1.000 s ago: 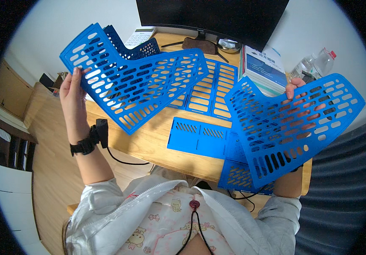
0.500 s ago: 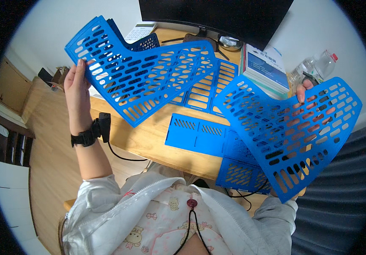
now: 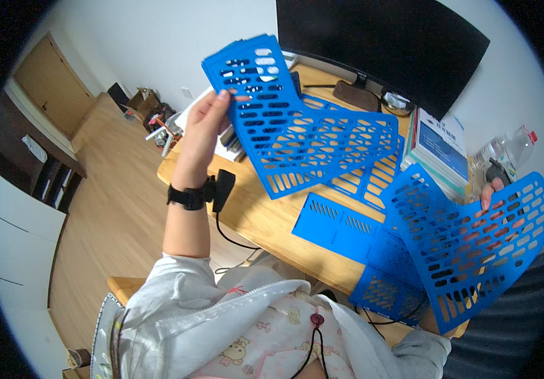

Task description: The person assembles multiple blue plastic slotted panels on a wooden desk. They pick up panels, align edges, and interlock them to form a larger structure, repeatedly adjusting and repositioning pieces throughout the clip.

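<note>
My left hand [image 3: 207, 123] is closed on the left edge of a small stack of blue perforated plastic file-holder side panels [image 3: 322, 136], thumb on the near face. The stacked edges show at the upper left corner. My right hand [image 3: 491, 191] grips a similar blue side panel [image 3: 452, 230] at its notched upper edge. Its fingers show partly through the slots, and the panel hides the rest of that hand. Below and between them, a blue flat panel [image 3: 332, 221] with slanted slits lies on the desk, joined to or overlapping more blue panels [image 3: 389, 294] at the desk's front edge.
More slotted blue panels [image 3: 382, 177] lie on the wooden desk [image 3: 272, 221] behind. A black monitor [image 3: 385, 50] stands at the back, with a stack of books [image 3: 439, 148] and clear plastic bottles [image 3: 505, 151] to the right. A black cable [image 3: 234, 239] hangs from my left wrist strap.
The view has turned left, showing more floor and the door. My left hand has carried its stack rightward over the desk, nearer the other panel. My right hand keeps its grip.
</note>
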Available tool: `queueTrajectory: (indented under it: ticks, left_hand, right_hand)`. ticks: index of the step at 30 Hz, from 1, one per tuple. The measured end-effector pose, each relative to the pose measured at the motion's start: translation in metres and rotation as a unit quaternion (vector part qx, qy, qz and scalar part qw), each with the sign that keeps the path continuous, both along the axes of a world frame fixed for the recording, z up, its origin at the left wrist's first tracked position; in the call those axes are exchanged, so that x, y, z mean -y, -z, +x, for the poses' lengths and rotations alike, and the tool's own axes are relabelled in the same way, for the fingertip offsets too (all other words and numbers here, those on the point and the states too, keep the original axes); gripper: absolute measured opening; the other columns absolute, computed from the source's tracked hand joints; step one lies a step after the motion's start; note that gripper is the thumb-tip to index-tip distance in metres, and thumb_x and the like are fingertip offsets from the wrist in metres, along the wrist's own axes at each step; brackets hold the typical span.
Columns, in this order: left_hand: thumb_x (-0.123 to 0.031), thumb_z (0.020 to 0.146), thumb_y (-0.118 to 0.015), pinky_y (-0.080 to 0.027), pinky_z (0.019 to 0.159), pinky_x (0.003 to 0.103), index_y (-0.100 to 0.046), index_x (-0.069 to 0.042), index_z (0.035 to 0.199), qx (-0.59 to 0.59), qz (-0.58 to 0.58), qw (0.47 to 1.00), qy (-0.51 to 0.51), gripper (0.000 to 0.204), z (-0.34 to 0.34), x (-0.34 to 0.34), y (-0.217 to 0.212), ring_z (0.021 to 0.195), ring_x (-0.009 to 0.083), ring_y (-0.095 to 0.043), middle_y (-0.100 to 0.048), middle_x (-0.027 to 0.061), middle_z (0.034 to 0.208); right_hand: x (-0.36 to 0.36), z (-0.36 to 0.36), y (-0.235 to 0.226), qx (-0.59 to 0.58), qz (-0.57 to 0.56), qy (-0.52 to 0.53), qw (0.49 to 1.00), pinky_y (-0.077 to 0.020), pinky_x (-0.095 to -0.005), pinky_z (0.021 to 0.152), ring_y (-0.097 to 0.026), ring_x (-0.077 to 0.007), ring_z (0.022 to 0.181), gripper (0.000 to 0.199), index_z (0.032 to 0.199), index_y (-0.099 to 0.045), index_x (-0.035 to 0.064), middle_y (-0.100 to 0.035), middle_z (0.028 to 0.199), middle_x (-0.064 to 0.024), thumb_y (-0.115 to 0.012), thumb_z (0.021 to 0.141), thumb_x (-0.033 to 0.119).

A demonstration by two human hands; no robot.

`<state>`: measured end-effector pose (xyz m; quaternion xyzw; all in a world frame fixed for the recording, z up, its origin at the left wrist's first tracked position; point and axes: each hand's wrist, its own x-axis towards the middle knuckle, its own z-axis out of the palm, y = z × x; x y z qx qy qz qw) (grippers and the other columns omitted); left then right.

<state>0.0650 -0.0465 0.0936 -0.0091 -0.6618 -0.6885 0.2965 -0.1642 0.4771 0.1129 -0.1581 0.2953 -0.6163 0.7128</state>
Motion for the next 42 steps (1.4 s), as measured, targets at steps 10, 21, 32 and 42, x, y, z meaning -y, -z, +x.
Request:
queueTrajectory:
  ticks: [10, 21, 32, 42]
  left_hand:
    - [-0.031, 0.092, -0.049, -0.031, 0.052, 0.015, -0.063, -0.008, 0.093, 0.045, -0.078, 0.996, -0.004, 0.027, -0.008, -0.033, -0.011, 0.057, 0.0006, -0.039, -0.063, -0.0044, 0.083]
    - [-0.029, 0.092, -0.051, -0.023, 0.047, 0.014, -0.061, -0.01, 0.091, -0.005, -0.06, 0.998, -0.037, 0.021, -0.027, -0.051, -0.005, 0.053, -0.001, -0.031, -0.062, -0.0061, 0.079]
    - [-0.023, 0.093, -0.048, -0.02, 0.044, 0.015, -0.061, -0.004, 0.097, -0.099, -0.083, 0.984, -0.124, 0.024, -0.031, -0.061, -0.001, 0.05, -0.0013, -0.029, -0.063, -0.0005, 0.083]
    - [-0.021, 0.092, -0.051, -0.02, 0.047, 0.015, -0.06, -0.001, 0.089, -0.121, -0.115, 0.975, -0.145, 0.022, -0.031, -0.066, 0.003, 0.054, -0.0014, -0.028, -0.052, -0.0053, 0.068]
  right_hand:
    - [-0.005, 0.005, 0.003, -0.02, 0.015, 0.013, 1.0, -0.0387, -0.0628, 0.085, -0.047, -0.0414, 0.109, 0.056, 0.115, -0.05, 0.0083, -0.046, 0.12, -0.0259, -0.026, 0.09, 0.052]
    - [-0.013, -0.007, 0.002, 0.025, 0.049, -0.006, 0.998, -0.0387, -0.0629, 0.085, -0.047, -0.0412, 0.11, 0.057, 0.115, -0.05, 0.0088, -0.047, 0.12, -0.0257, -0.026, 0.089, 0.053]
    - [0.014, 0.024, -0.032, -0.033, 0.037, 0.016, 0.999, -0.0431, -0.0609, 0.08, -0.054, -0.0408, 0.099, 0.055, 0.107, -0.053, 0.0075, -0.052, 0.112, -0.0252, -0.022, 0.091, 0.05]
    - [0.107, 0.13, 0.004, -0.422, -0.108, 0.486, 0.758, -0.051, -0.0201, 0.055, -0.056, -0.0108, 0.073, 0.056, 0.119, -0.039, -0.0048, -0.052, 0.089, -0.0074, -0.034, 0.092, 0.044]
